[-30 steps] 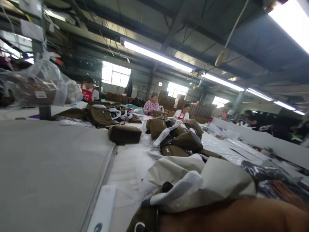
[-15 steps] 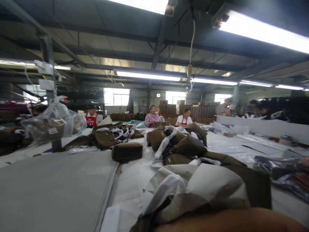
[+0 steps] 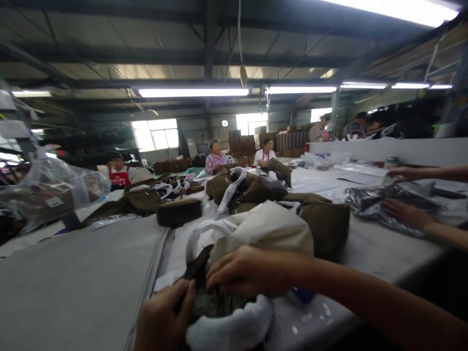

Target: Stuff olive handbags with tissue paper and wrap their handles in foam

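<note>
An olive-brown handbag [image 3: 199, 263] lies in front of me, its handles wrapped in white [image 3: 230, 324] and a pale beige sheet or lining [image 3: 270, 226] bulging at its far side. My left hand [image 3: 168, 312] is closed, thumb and fingers pinching the bag's edge on the near left. Across the bag's top, my right hand [image 3: 252, 273] reaches in from the right with bent fingers gripping the dark fabric. The fingertips of the right hand are partly hidden and a little blurred. Beyond the bag sits another olive-brown bag [image 3: 323, 224].
Several more olive bags [image 3: 252, 190] pile up farther along the white table. A stack of pale sheets [image 3: 73, 282] covers the left. At right, a co-worker's hands [image 3: 409, 214] rest by a plastic-wrapped dark item [image 3: 369, 200]. Other people sit across the table.
My view has turned right and down. Both my hands now show on the handbag; before, only a blurred arm crossed the bottom edge. The co-worker's hands and forearms are now plainly in view.
</note>
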`<state>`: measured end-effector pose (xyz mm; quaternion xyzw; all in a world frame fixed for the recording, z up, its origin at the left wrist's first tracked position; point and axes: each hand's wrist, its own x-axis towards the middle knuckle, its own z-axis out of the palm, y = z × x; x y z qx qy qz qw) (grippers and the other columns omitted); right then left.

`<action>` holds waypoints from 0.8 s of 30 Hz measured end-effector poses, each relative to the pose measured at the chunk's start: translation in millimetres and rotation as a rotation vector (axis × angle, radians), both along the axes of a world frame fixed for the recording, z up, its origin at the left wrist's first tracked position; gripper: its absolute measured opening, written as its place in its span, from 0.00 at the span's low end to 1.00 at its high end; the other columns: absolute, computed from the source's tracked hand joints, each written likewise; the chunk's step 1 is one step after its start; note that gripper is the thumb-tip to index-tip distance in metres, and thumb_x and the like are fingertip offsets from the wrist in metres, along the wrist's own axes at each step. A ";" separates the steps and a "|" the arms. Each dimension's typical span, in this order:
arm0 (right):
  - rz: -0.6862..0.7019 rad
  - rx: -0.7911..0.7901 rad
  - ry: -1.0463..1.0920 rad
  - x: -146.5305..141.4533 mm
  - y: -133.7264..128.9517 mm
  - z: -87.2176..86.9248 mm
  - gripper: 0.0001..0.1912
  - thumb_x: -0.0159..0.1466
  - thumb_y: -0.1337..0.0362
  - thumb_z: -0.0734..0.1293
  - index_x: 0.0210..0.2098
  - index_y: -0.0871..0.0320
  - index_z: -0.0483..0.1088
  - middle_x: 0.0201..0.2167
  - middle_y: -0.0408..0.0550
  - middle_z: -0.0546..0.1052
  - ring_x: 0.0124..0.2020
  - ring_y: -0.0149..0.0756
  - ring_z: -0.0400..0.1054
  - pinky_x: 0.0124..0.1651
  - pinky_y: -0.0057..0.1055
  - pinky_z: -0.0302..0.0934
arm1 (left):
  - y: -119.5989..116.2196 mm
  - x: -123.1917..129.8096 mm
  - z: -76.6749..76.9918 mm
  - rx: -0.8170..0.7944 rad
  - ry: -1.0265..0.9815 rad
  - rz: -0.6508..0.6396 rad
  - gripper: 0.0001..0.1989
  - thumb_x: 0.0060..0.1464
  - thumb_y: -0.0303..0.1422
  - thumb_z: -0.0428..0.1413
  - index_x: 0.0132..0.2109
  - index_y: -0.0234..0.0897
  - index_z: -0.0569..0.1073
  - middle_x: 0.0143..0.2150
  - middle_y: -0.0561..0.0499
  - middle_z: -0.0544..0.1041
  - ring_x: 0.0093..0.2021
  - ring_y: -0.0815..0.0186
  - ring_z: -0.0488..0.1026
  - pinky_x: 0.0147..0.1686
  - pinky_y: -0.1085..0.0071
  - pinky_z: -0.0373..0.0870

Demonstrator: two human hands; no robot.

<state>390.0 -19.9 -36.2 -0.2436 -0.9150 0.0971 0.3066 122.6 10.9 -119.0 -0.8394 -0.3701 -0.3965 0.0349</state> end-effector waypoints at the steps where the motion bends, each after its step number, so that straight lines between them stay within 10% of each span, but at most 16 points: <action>1: -0.059 0.013 0.049 18.0 -14.3 -4.2 0.12 0.72 0.64 0.64 0.52 0.55 0.75 0.50 0.47 0.80 0.48 0.31 0.76 0.52 0.25 0.68 | -0.9 2.0 3.1 -0.045 0.040 0.046 0.11 0.64 0.37 0.54 0.36 0.42 0.79 0.29 0.53 0.83 0.28 0.64 0.81 0.27 0.76 0.74; 5: -0.764 0.102 0.286 90.3 -72.9 -36.2 0.17 0.73 0.56 0.62 0.37 0.59 0.77 0.29 0.48 0.80 0.29 0.33 0.75 0.34 0.27 0.64 | -13.5 29.4 32.9 -0.143 0.064 -0.046 0.12 0.64 0.42 0.56 0.46 0.44 0.80 0.41 0.53 0.85 0.36 0.62 0.84 0.35 0.75 0.78; 8: -1.021 -0.227 0.239 117.2 -93.1 -74.5 0.27 0.71 0.46 0.59 0.25 0.56 0.73 0.19 0.48 0.75 0.22 0.37 0.70 0.27 0.30 0.58 | -25.0 65.4 63.0 -0.227 0.121 -0.266 0.18 0.65 0.44 0.55 0.57 0.44 0.76 0.53 0.50 0.82 0.44 0.62 0.83 0.45 0.72 0.79; 12: -0.854 -0.562 0.365 108.0 -75.7 -110.9 0.32 0.71 0.40 0.54 0.35 0.59 0.76 0.30 0.55 0.81 0.28 0.43 0.76 0.32 0.35 0.67 | -16.4 112.4 80.1 -0.235 0.352 -0.397 0.41 0.60 0.49 0.60 0.74 0.44 0.54 0.74 0.41 0.58 0.72 0.48 0.59 0.67 0.51 0.64; 17: -0.739 -0.527 0.601 60.9 -46.2 -102.9 0.41 0.70 0.34 0.48 0.49 0.61 0.74 0.48 0.60 0.80 0.53 0.49 0.74 0.57 0.44 0.67 | 14.8 145.3 56.4 -0.301 0.426 -0.419 0.65 0.44 0.49 0.71 0.76 0.39 0.40 0.77 0.30 0.40 0.76 0.38 0.37 0.68 0.38 0.54; 24: -0.177 -0.555 0.753 26.4 -59.2 -89.0 0.33 0.63 0.44 0.71 0.60 0.56 0.70 0.57 0.52 0.76 0.57 0.47 0.71 0.63 0.42 0.63 | 6.3 126.0 43.1 -0.346 0.155 -0.405 0.47 0.57 0.36 0.58 0.76 0.41 0.43 0.72 0.43 0.63 0.66 0.45 0.67 0.62 0.54 0.70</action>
